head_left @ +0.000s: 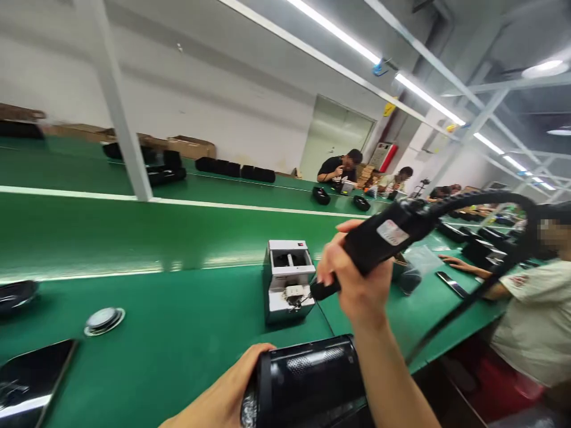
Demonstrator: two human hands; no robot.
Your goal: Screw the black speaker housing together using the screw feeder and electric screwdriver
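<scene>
Black speaker housing gripped at its end by left hand; right hand clasps electric screwdriver, tip at grey screw feeder just ahead.

Right hand fisted, raised; left hand cupped low

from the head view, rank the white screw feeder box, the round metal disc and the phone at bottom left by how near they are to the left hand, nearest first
1. White screw feeder box: just above and right of the left hand, mid-table.
2. Round metal disc: off to the left on the green table.
3. Phone: farthest, at the bottom left corner.
</scene>
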